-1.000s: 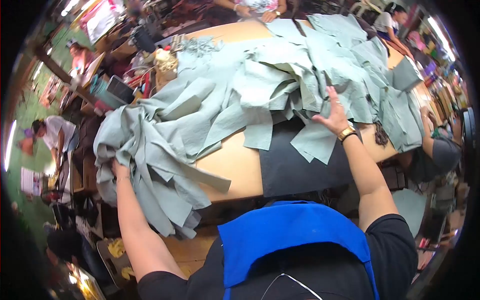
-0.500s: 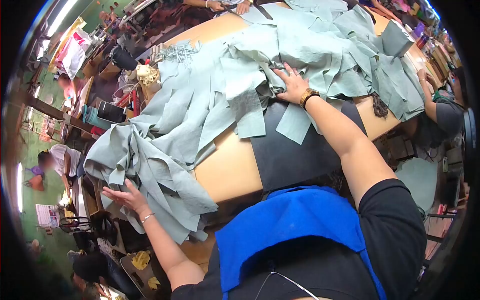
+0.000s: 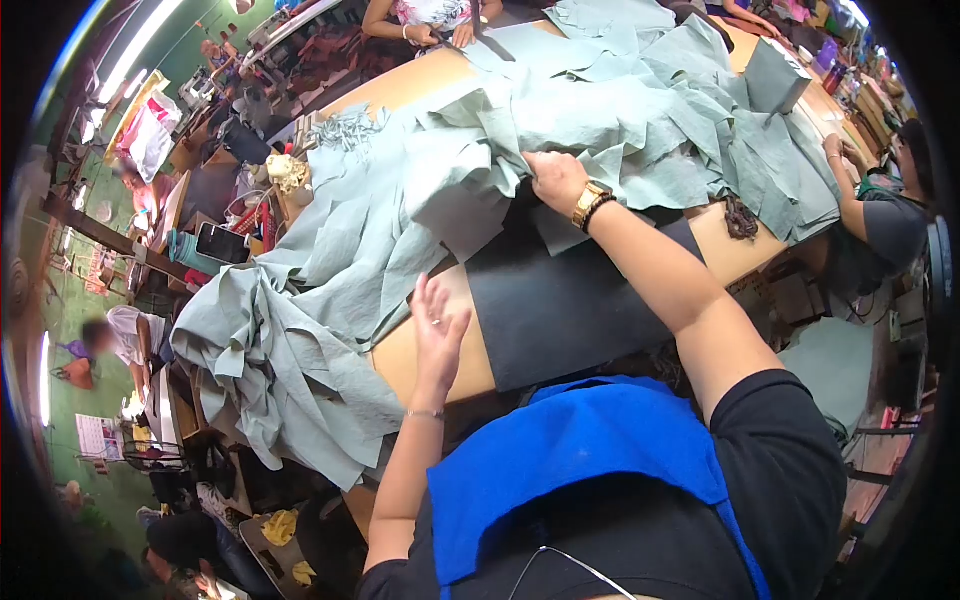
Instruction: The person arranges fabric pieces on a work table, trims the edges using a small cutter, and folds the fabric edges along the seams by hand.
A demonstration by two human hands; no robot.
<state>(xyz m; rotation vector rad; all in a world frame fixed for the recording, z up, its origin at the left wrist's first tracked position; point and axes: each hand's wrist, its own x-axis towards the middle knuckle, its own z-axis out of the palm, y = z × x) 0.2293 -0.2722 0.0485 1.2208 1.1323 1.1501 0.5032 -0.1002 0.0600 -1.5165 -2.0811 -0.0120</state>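
Pale green-grey fabric pieces (image 3: 350, 210) lie in a long, rumpled heap across the table (image 3: 425, 345), with a bunched part draped over the near left edge. My right hand (image 3: 557, 180) is closed on a fold of this fabric in the middle of the heap and lifts it a little. Over the table's front edge my left hand (image 3: 438, 325) is raised with its fingers apart, holding nothing. A flat black sheet (image 3: 570, 300) lies on the table below my right hand.
Across the table a person (image 3: 440, 25) handles a dark strip. Another person (image 3: 885, 210) is at the right end, near a dark tangled bundle (image 3: 740, 218). A phone (image 3: 222, 243) and a cream figure (image 3: 288, 173) stand at the left.
My left hand has left the bunched fabric and moved right to the table's front edge. My right hand has moved left and closed on the fabric, and the loose piece over the black sheet has shifted.
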